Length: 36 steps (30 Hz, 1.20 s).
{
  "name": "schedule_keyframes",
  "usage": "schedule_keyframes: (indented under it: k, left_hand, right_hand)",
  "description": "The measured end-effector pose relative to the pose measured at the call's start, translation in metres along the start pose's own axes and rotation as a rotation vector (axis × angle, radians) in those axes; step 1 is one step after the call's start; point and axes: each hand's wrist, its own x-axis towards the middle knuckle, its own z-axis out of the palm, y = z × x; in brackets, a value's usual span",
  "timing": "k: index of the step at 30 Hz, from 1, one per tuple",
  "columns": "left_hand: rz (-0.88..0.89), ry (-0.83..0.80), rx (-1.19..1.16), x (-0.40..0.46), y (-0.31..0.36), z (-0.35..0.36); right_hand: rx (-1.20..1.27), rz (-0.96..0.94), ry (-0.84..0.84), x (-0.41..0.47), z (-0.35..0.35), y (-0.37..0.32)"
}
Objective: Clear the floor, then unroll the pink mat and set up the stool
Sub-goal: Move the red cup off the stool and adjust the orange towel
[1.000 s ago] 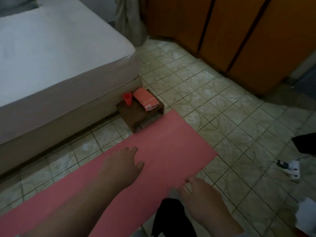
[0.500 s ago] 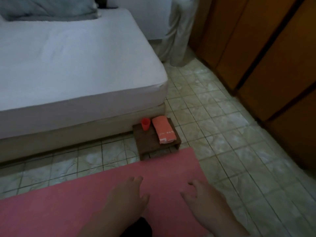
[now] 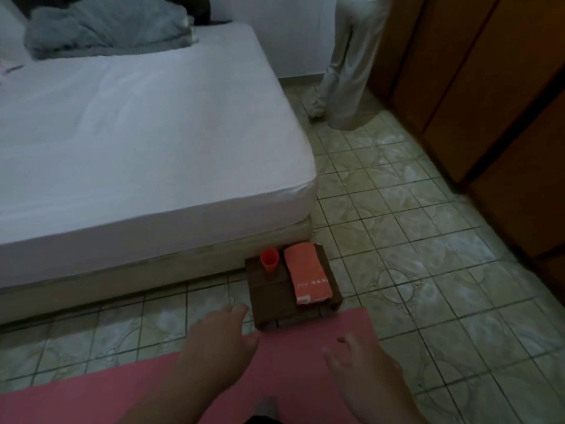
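The pink mat lies unrolled and flat on the tiled floor along the bottom of the view. Its far corner touches the low brown wooden stool, which stands against the bed base. On the stool stand an orange cup and a folded salmon-pink towel. My left hand hovers over the mat's far edge just left of the stool, fingers spread, holding nothing. My right hand is over the mat's right end, fingers apart and empty.
A bed with a white sheet and a grey blanket fills the left. Wooden wardrobe doors line the right. A pale curtain hangs to the floor at the back. Tiled floor lies between them.
The view has tilted up and swung left, showing more bed and curtain. Both hands have lifted off the mat toward its far edge, closer to the stool.
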Motion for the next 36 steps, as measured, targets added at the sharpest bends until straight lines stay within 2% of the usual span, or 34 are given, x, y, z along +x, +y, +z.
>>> schedule_keyframes:
  k: [7,12,15,18,22,25,28,32,36]
  left_hand:
    - [-0.148,-0.002,-0.156,0.045,0.045,0.023]
    - [-0.242,-0.012,-0.325,0.071,0.046,0.068]
    - [-0.26,-0.008,-0.389,0.093,0.036,0.1]
    - [-0.287,0.012,-0.404,0.123,0.018,0.138]
    - [-0.287,0.063,-0.451,0.185,-0.012,0.201]
    - [-0.302,0.135,-0.398,0.241,-0.031,0.255]
    - [-0.314,0.205,-0.443,0.304,-0.046,0.307]
    - [-0.196,0.331,-0.649,0.371,-0.068,0.369]
    - [-0.109,0.401,-0.702,0.421,-0.104,0.395]
  right_hand:
    - [-0.09,-0.08,-0.066,0.072,-0.031,0.033]
    - [-0.143,-0.152,-0.058,0.133,-0.038,0.046]
    - [-0.066,-0.174,-0.087,0.171,-0.027,0.05]
    - [0.031,-0.203,-0.108,0.22,-0.001,0.056]
    - [0.024,-0.264,-0.105,0.305,0.054,0.072]
    - [0.035,-0.243,-0.103,0.375,0.097,0.087]
    - [0.167,-0.26,-0.048,0.444,0.137,0.102]
    - [0.293,-0.203,0.002,0.517,0.191,0.131]
    - [0.4,-0.193,-0.033,0.559,0.235,0.156]
